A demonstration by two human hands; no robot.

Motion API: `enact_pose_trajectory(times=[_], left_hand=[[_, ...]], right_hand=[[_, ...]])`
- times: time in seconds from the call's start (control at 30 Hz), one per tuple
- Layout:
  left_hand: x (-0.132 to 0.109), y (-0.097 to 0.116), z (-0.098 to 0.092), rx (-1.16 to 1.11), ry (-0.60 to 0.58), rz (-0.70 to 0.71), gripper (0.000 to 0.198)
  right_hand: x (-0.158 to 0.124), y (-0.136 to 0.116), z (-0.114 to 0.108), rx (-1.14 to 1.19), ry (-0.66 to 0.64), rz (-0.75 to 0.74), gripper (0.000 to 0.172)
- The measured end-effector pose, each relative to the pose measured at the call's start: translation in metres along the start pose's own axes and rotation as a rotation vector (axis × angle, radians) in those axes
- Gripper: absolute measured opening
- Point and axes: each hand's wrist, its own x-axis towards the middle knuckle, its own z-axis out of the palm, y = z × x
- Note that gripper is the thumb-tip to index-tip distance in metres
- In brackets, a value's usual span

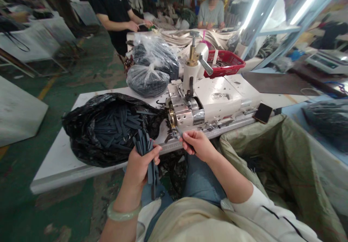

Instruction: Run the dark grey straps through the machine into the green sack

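My left hand [141, 160] is closed round a bundle of dark grey strips [143, 142], which stick out above and below the fist. Thumb and fingers of my right hand [196, 144] pinch one dark grey strip [180, 131] at the front of a white machine [217, 97] with a metal feed head [182, 111]. The strip's far end reaches toward the metal parts; whether it touches them I cannot tell. Left of the machine, a black plastic bag [81, 126] lies open with many similar strips [116, 124] inside.
Clear plastic bags [148, 78] of dark pieces and a red basket [228, 62] stand behind. A phone [262, 113] lies at the table's right edge, above a green sack [293, 155]. Two people [114, 13] work across the table.
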Motion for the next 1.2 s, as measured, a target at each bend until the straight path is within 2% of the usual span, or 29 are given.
enact_pose_trajectory(times=[0.1,0.17,0.3,0.47,0.63,0.73,0.83,0.9,0.93,1.0,1.03,1.07,1.13,1.2], left_hand=[[0.002,0.003,-0.005,-0.029,-0.013,-0.03,0.042],[0.002,0.003,-0.005,-0.038,-0.019,-0.045,0.043],[0.001,-0.001,-0.001,-0.052,-0.009,-0.058,0.046],[0.002,-0.001,-0.002,-0.062,0.022,-0.055,0.046],[0.003,0.0,-0.004,-0.07,0.01,-0.069,0.047],[0.002,0.0,-0.006,-0.088,-0.028,-0.086,0.044],[0.0,0.001,-0.007,-0.1,-0.078,-0.107,0.042],[-0.002,0.001,-0.007,-0.098,-0.117,-0.128,0.043],[-0.003,0.001,-0.006,-0.094,-0.141,-0.142,0.043],[-0.005,0.002,-0.002,-0.082,-0.215,-0.174,0.043],[-0.007,0.001,0.0,-0.079,-0.268,-0.194,0.042],[-0.008,0.001,0.004,-0.077,-0.33,-0.217,0.041],[-0.011,0.0,0.011,-0.07,-0.468,-0.269,0.038],[-0.014,-0.003,0.018,-0.05,-0.591,-0.319,0.036]], right_hand=[[0.018,-0.01,-0.018,0.029,0.219,-0.102,0.035],[0.031,-0.017,-0.026,0.027,0.297,-0.125,0.035],[0.049,-0.026,-0.031,0.086,0.383,-0.103,0.034],[0.058,-0.029,-0.03,0.17,0.425,-0.077,0.027],[0.062,-0.035,-0.028,0.233,0.508,-0.14,0.027],[0.042,-0.033,-0.041,0.165,0.66,-0.274,0.029],[-0.011,-0.021,-0.086,-0.092,0.995,-0.379,0.03],[-0.059,-0.011,-0.13,-0.45,1.238,-0.292,0.034],[-0.083,-0.007,-0.153,-0.676,1.286,-0.173,0.035],[-0.123,-0.003,-0.187,-1.12,1.191,0.181,0.033],[-0.136,-0.003,-0.195,-1.279,1.126,0.292,0.033],[-0.144,-0.005,-0.195,-1.375,1.057,0.335,0.032],[-0.141,-0.011,-0.173,-1.334,0.911,0.213,0.034],[-0.117,-0.018,-0.128,-1.027,0.673,-0.007,0.037]])
